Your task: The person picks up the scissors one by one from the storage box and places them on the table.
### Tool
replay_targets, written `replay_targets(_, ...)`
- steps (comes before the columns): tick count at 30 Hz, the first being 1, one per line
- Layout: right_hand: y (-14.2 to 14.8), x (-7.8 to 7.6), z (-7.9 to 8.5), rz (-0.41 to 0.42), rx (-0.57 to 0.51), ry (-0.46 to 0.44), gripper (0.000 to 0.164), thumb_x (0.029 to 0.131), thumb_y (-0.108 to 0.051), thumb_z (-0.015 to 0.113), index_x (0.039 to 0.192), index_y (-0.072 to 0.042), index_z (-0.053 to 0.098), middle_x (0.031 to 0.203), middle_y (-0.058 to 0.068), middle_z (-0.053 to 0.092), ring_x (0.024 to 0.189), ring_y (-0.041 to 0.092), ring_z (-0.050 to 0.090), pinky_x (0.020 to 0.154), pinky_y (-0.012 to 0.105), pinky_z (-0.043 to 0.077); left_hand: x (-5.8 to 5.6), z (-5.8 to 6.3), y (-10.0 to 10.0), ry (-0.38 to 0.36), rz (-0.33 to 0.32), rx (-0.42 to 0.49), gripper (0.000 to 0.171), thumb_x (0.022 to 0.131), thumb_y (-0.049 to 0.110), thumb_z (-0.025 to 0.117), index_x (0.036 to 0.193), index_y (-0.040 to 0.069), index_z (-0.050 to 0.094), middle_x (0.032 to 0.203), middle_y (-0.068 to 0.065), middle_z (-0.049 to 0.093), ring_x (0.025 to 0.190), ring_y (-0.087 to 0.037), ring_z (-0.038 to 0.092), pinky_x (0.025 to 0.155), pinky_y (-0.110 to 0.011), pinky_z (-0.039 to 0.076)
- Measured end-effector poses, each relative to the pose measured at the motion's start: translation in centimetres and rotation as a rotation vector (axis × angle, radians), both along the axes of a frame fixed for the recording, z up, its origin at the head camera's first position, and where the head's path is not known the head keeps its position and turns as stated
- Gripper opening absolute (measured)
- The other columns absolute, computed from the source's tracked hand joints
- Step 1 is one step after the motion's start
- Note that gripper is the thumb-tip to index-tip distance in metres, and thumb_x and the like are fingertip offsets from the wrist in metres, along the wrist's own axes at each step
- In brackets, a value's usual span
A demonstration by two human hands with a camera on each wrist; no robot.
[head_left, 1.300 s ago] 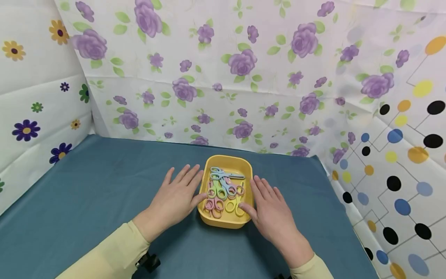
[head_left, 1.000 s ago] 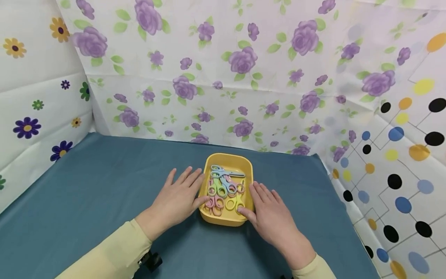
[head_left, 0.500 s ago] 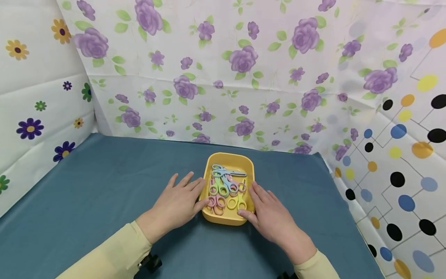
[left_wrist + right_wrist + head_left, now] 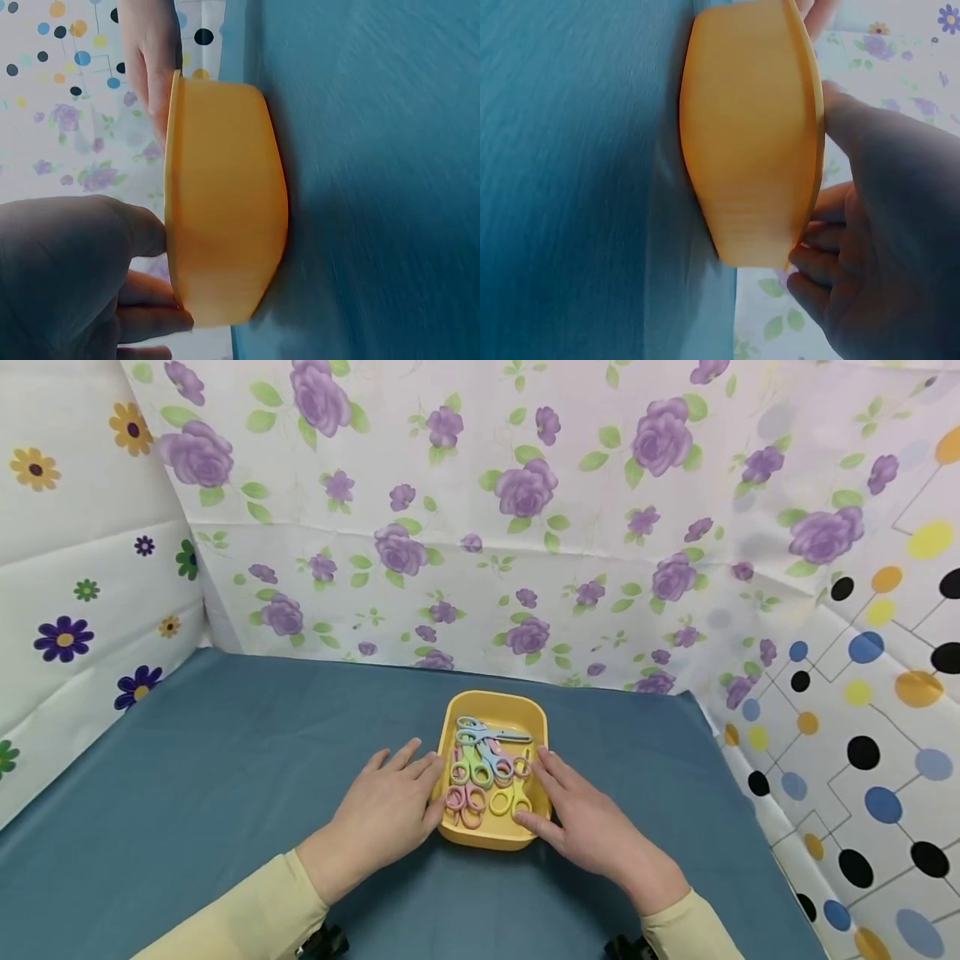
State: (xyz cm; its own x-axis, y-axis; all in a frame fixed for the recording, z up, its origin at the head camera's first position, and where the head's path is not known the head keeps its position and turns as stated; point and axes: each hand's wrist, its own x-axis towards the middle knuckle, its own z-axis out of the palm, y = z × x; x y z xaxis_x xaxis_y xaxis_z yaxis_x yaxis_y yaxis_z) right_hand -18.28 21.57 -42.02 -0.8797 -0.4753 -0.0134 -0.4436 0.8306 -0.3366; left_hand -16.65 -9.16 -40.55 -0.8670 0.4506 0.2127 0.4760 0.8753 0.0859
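Note:
A yellow plastic tray (image 4: 495,842) rests on the blue cloth, holding several children's scissors. Light blue scissors (image 4: 495,737) lie on top, with green scissors (image 4: 480,774), pink scissors (image 4: 467,799) and yellow scissors (image 4: 500,802) below and around them. My left hand (image 4: 390,810) rests against the tray's left side; its thumb and fingertips touch the rim in the left wrist view. My right hand (image 4: 588,822) lies at the right side, thumb over the near right rim, fingers loosely bent along the edge in the right wrist view. Neither hand holds any scissors.
Blue cloth (image 4: 247,752) covers the table around the tray. A purple-flowered curtain (image 4: 465,577) hangs behind the back edge, with a daisy-patterned sheet (image 4: 90,585) at left and a dotted sheet (image 4: 832,793) at right.
My left hand has drawn back slightly towards me, its thumb moving from over the tray to the rim. My right fingers have settled lower along the right edge. The tray has barely shifted.

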Motion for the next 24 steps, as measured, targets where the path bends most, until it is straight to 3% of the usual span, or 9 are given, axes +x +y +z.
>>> replay_targets(6,0.0,-0.5,0.0,0.028,-0.035,0.025,0.074,0.114,-0.043,0.062,0.173,-0.008,0.033,0.184,0.008,0.014,0.167,0.03,0.022,0.125,0.06,0.038,0.1,0.5,0.2,0.083,0.024,-0.047,0.05,0.105,0.036,0.075,0.147,0.007,0.071,0.144,-0.011,0.072,0.144,-0.039,0.06,0.11,-0.063,0.051)
replay_targets(11,-0.3,-0.1,-0.1,0.027,-0.005,0.076,0.075,0.114,-0.044,0.062,0.171,-0.003,0.035,0.183,0.012,0.017,0.166,0.035,0.026,0.126,0.059,0.037,-0.5,0.8,0.0,0.068,-0.007,-0.066,0.054,0.105,0.041,0.077,0.149,0.01,0.07,0.152,-0.013,0.066,0.147,-0.04,0.056,0.115,-0.068,0.046)
replay_targets(15,-0.6,0.7,0.3,0.019,0.018,0.119,0.085,0.109,-0.052,0.066,0.17,0.0,0.036,0.181,0.017,0.022,0.164,0.039,0.029,0.126,0.059,0.036,-1.9,0.8,-0.1,0.048,-0.083,-0.057,0.059,0.106,0.041,0.077,0.154,0.01,0.065,0.16,-0.014,0.059,0.152,-0.04,0.05,0.12,-0.07,0.039)
replay_targets(19,-0.9,1.6,1.1,0.04,0.044,0.093,0.09,0.106,-0.059,0.066,0.168,0.0,0.041,0.178,0.02,0.029,0.161,0.041,0.035,0.125,0.059,0.038,-3.5,0.9,0.1,0.036,-0.152,-0.067,0.06,0.106,0.038,0.077,0.156,0.009,0.062,0.161,-0.015,0.058,0.154,-0.038,0.048,0.122,-0.071,0.035)
replay_targets(24,-0.9,2.3,1.7,0.055,0.065,0.093,0.088,0.105,-0.061,0.066,0.163,0.003,0.049,0.175,0.022,0.036,0.158,0.042,0.041,0.122,0.059,0.042,-5.6,1.2,1.2,-0.029,-0.181,-0.105,0.059,0.108,0.037,0.075,0.159,0.01,0.059,0.162,-0.013,0.057,0.156,-0.038,0.046,0.127,-0.069,0.029)
